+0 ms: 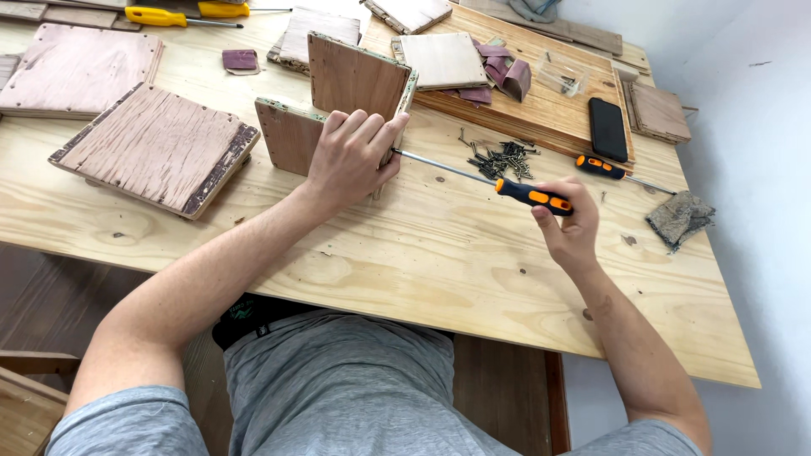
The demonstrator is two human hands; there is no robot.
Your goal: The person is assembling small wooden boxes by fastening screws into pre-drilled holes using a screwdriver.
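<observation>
Screwdriver [534,198], orange-black handle pinched in the right hand [568,228], tip at the worn plywood box [346,105] gripped by the left hand [351,156], screws [503,159] beside on pale plywood table [405,262].

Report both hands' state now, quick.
Left hand: closed around the upright wooden panels, steadying them.
Right hand: grip closed on the black-and-orange screwdriver, its tip at the panels' edge.

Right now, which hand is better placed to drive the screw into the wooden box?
Right hand: it already grips the screwdriver, whose tip meets the wooden box. The left hand steadies that box.
</observation>
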